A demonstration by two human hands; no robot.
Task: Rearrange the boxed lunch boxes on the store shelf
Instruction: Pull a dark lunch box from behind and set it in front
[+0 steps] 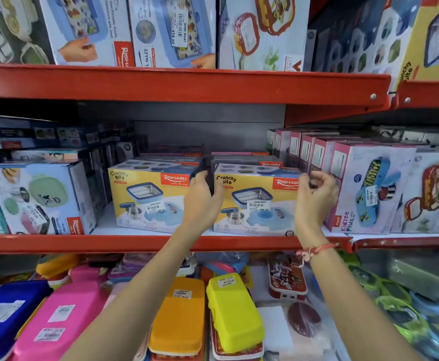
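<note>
Head view: your 2 bare hands are raised to the middle red shelf (140, 243), one on each side of the right-hand Crunchy Bite box (258, 200)

Your left hand (202, 198) sits in the gap between that box and the left Crunchy Bite box (153, 198); fingers held together and lying along the right box's left edge, fingertips reaching near its top corner, thumb out toward the left box. Whether the palm actually presses the cardboard, can't tell

Your right hand (317, 194) is at the box's upper right corner, between it and the pink Kidzee Plus box (369, 188). Fingers curled loosely inward, thumb and forefinger close together but nipping nothing visible; contact with the box is unclear

The right Crunchy Bite box stands upright on the shelf board, near the front lip, yellow printed face toward you, long axis running left-right along the shelf. A price sticker sits mid-face. More flat boxes are stacked behind it

The left box stands the same way, face forward, a narrow gap apart

A red thread band (313, 252) wraps your right wrist
</note>
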